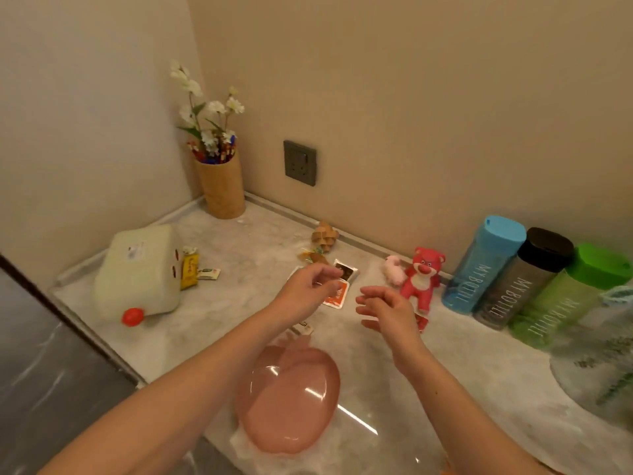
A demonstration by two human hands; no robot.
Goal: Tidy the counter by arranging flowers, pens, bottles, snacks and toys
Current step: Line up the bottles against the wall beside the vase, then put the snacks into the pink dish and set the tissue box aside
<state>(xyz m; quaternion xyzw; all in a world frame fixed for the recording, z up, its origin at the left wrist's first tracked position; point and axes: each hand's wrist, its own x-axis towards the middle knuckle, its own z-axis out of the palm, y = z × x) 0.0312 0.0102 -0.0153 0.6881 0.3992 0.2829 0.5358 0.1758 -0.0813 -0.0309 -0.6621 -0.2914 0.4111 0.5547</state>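
My left hand point(308, 286) hovers over snack packets in the middle of the marble counter point(239, 255), fingers curled but empty. An orange sachet point(337, 298) and a dark one point(346, 269) lie just under it. My right hand point(387, 308) is open beside it, close to a red bear toy point(421, 279) and a small pink plush point(394, 270). A pink apple-shaped plate point(291, 399) sits empty near the front edge. White flowers and pens stand in a bamboo cup point(222, 186) in the corner. Blue point(483, 265), black point(520, 279) and green point(561, 296) bottles line the wall at right.
A pale boxy toy with a red knob point(137, 272) lies at left, with yellow snack bars point(190, 270) beside it. A wooden puzzle ball point(323, 234) and a wrapped sweet point(313, 257) lie near the wall. A socket point(299, 162) is on the wall. A patterned basin point(596, 371) fills the right.
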